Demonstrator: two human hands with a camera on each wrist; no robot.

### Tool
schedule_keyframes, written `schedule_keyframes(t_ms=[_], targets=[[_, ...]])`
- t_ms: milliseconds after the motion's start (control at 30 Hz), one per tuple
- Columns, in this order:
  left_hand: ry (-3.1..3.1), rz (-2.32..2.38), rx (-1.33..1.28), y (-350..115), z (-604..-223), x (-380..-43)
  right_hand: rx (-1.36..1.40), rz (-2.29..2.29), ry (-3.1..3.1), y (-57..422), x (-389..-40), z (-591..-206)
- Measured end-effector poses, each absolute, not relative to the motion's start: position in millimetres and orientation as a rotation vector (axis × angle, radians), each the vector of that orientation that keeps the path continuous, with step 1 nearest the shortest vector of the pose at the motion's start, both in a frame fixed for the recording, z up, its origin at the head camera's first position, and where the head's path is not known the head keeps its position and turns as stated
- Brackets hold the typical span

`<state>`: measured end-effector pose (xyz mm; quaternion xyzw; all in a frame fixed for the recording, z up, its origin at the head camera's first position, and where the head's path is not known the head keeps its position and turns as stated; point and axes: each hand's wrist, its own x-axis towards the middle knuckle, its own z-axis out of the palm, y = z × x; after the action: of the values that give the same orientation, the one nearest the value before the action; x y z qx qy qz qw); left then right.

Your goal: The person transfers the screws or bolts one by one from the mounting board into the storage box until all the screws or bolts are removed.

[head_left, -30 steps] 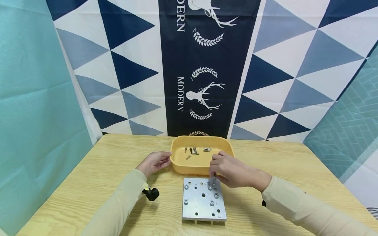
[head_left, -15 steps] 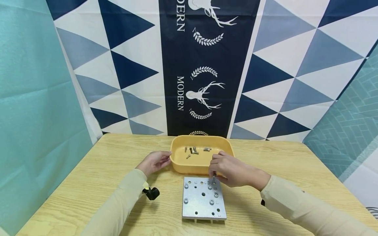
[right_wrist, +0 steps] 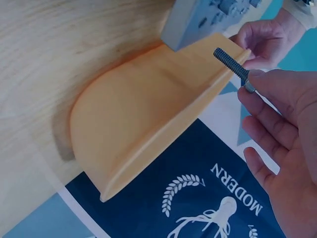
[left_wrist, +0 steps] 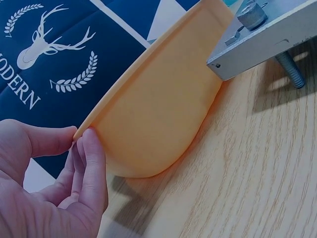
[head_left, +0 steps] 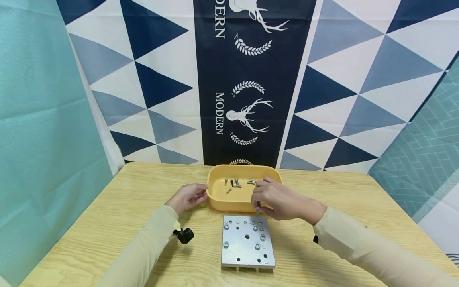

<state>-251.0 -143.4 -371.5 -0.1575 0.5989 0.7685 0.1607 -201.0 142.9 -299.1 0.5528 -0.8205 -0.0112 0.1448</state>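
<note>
My left hand (head_left: 188, 197) pinches the left rim of a yellow plastic box (head_left: 229, 206) between thumb and fingers; the left wrist view shows this grip closely. Between thumb and index finger my right hand (head_left: 277, 200) holds a hex-socket screw (right_wrist: 231, 63) by its head, its threaded shank pointing away from the fingers. In the head view that screw hangs by the box's front wall, just beyond the far edge of a metal plate (head_left: 244, 253). Several screws stand in the plate's holes, while other holes have none. One shank (left_wrist: 290, 69) sticks out below the plate.
Several loose screws (head_left: 236, 184), one of them black, lie inside the box. The plate stands raised off the wooden table (head_left: 172, 263), in front of the box. A patterned cloth (head_left: 251, 71) hangs behind the table.
My right hand has lifted slightly and moved away from the plate toward the box, carrying the screw off the plate's far right corner. My left hand stays on the rim.
</note>
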Motion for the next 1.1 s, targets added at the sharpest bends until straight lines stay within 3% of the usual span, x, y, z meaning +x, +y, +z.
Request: schedule_keyframes(t_ms=[1100], targets=[[1.713,2.189,-0.423,-145.5,-373.2,-252.3,1.509,-0.02,-2.382,133.1,-243.5,-273.0]])
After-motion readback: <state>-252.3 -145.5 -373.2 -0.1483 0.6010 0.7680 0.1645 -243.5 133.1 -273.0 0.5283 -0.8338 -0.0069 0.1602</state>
